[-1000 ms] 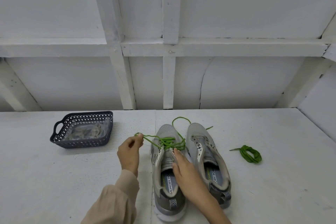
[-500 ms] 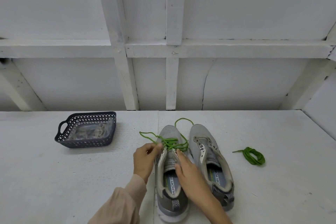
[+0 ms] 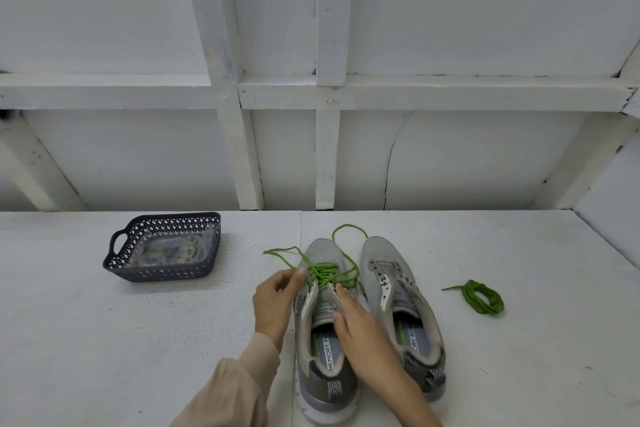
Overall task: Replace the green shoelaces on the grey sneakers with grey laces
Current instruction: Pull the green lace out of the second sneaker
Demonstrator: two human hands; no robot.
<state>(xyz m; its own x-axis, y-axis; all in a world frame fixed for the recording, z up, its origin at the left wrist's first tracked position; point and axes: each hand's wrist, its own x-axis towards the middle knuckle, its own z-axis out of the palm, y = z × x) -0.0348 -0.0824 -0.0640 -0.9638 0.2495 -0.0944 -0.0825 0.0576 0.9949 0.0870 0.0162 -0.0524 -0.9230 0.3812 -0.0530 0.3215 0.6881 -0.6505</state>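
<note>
Head view: green lace (image 3: 323,272) is half out of the left-hand sneaker (image 3: 322,248), at the worktop's (image 3: 104,340) front-middle. Our left hand (image 3: 277,302) pinches a strand. Our right hand (image 3: 360,326) lies flat-fingered on the tongue. We're unlacing. Next we need the remaining crossings pulled free.

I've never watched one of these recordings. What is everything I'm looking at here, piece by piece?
table: one, white, under everything.
wall: one, white with beams, behind the table.
basket: one, dark, on the table at the left.
clear bag: one, holding pale laces, inside the basket.
laced sneaker: one, grey, centre.
unlaced sneaker: one, grey, right beside it.
threaded lace: one, green, in the laced sneaker's eyelets near the toe, ends loose.
coiled lace: one, green, right of the sneakers.
sleeve: one, beige, left arm.
left hand: pinching the threaded lace.
right hand: flat on the laced sneaker.
</note>
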